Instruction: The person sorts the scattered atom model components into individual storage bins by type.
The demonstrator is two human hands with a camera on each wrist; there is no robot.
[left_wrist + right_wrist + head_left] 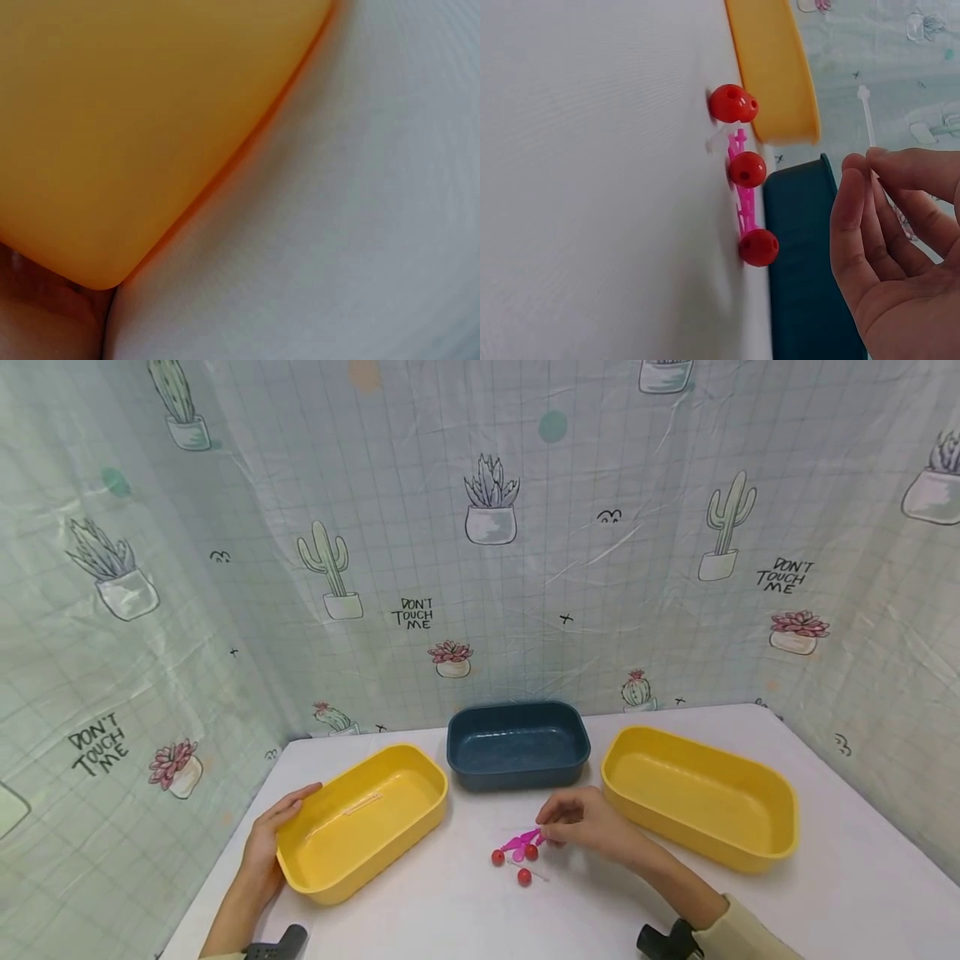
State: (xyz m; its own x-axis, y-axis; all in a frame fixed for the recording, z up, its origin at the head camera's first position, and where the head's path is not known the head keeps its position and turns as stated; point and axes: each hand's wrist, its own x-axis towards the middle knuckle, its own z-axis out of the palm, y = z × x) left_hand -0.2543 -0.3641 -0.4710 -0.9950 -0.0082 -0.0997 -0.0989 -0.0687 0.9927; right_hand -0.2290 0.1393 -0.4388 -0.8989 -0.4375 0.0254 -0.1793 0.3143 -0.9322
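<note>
Right hand, nearest its wrist lens, pinches white stick | left hand, fingers extended, touches left yellow tray | pink pieces, red balls beside right hand | blue tray behind

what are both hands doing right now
Left hand: open, touching the left yellow rectangular plastic tray.
Right hand: closed, pinching a thin white plastic-looking stick.

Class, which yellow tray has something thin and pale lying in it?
The left yellow tray, touched by the left hand: a thin pale item lies inside; the right yellow tray shows none.
</note>
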